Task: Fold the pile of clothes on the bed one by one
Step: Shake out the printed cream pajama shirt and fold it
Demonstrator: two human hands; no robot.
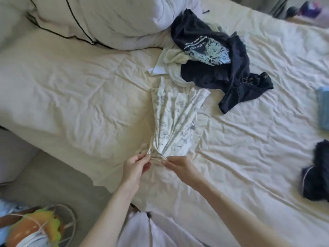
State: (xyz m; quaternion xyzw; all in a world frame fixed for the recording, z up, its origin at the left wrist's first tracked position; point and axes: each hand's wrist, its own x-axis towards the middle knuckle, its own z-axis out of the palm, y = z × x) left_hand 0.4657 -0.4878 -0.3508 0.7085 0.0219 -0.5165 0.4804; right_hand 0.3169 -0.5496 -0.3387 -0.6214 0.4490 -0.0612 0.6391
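At the near edge of the bed [71, 90], the bunched near end of a white printed garment [175, 118] is pinched by both hands. The left hand [136, 168] has its thumb and fingers closed on the gathered fabric from the left; the right hand [179, 164] pinches the same gathered end from the right, fingers curled, the two hands close together. From this pinch the garment fans outward and away across the cream sheet, its far end lying flat and wider. Just beyond that far end the remaining pile is seen: a pale cream garment [170, 59] partly under a dark navy shirt [213, 50] with a light blue-white print, crumpled, and a dark piece with small star marks [249, 90] trailing to the right of it. At the right edge of the bed a dark bundle [316, 173] is recorded, and farther along the same edge a light blue item [324, 107], cut off by the frame. At the far left, pillows with dark piping [80, 20] are stacked against the head of the bed.
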